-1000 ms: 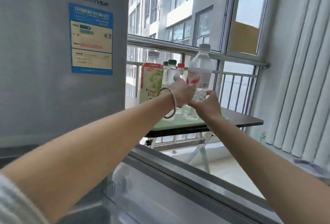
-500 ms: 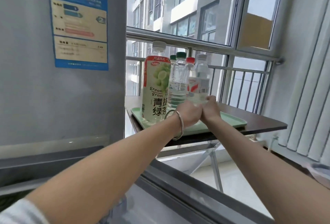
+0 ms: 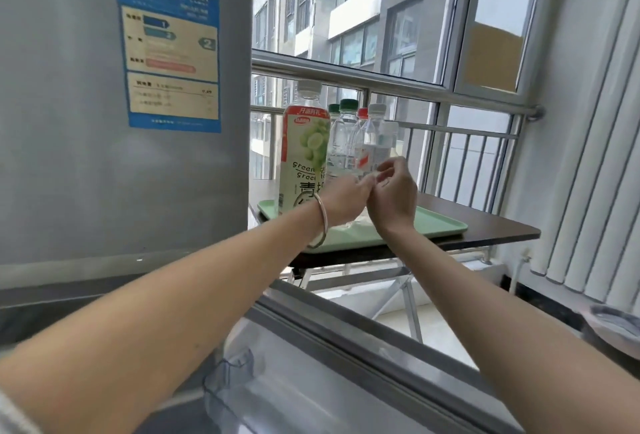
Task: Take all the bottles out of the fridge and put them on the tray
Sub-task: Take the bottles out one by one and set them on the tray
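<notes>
Several bottles stand on a pale green tray (image 3: 441, 227): a tall green tea bottle (image 3: 304, 156) at the left, clear water bottles with green caps (image 3: 343, 132) and a red cap behind, and a white-capped water bottle (image 3: 375, 137) with a red-and-white label at the front. My left hand (image 3: 344, 203), with a bangle on the wrist, is low in front of that bottle. My right hand (image 3: 396, 193) is just right of it, fingers loosely curled and holding nothing. The two hands almost touch. The bottle's lower part is hidden behind them.
The grey fridge (image 3: 86, 156) with a blue energy label fills the left. Its open lower door (image 3: 329, 347) with a clear shelf runs under my arms. The tray rests on a dark folding table (image 3: 502, 231) by a railed window; a white radiator (image 3: 595, 191) stands at the right.
The water bottle I carried in both hands came down onto the tray. My right hand has let go and its fingers have come off the bottle; my left hand has loosened too.
</notes>
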Demonstrator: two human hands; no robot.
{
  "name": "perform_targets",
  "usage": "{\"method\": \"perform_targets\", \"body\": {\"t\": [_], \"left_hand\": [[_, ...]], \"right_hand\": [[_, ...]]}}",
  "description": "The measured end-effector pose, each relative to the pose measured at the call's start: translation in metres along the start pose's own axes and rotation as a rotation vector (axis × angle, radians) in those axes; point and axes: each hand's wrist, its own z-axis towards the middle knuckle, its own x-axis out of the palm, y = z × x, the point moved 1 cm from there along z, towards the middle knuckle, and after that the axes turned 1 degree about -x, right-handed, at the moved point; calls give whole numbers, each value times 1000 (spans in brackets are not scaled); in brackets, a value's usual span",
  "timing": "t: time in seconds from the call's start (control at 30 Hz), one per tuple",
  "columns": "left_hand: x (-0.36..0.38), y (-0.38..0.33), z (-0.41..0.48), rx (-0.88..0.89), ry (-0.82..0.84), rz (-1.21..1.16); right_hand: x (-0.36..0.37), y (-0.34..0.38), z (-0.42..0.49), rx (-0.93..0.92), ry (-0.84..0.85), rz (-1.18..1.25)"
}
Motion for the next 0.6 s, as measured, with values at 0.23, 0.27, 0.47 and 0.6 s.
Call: {"method": "perform_targets", "body": {"t": [0.23, 0.27, 0.47, 0.6], "left_hand": [[-55, 26, -77, -78, -203, 261], [-59, 32, -84, -125, -205, 285], [-95, 101, -148, -430, 21, 440], [-112, 159, -186, -634, 284, 537]], "right_hand": [[16, 78, -77, -178, 343, 30], [17, 84, -86, -171, 414, -14], [49, 131, -158, -196, 923, -188], [106, 135, -220, -30, 1202, -248]]}}
